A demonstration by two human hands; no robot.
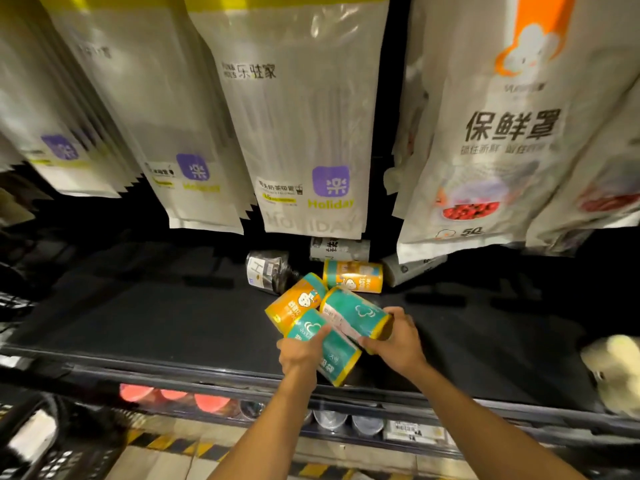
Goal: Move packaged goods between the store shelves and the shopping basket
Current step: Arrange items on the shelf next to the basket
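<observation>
— Where are the hands?
— Both reach over the front edge of a black shelf, seen from above. The left hand holds the near roll, a teal pack with yellow ends. Its thumb lies flat across the wrapper, and its fingers curl under, out of sight.
— And the right?
— The right hand grips the end of a second roll, also teal. Fingers wrap over the yellow end, with the thumb beneath. The two rolls touch.
— What else is on the shelf?
— An orange roll lies against both teal ones, just behind the left hand. Further back sit a back roll, a dark pack and a grey roll. Large white bags hang above them.
— Is the basket there?
— A dark basket shows at the lower left, below the shelf and well apart from the hands.
</observation>
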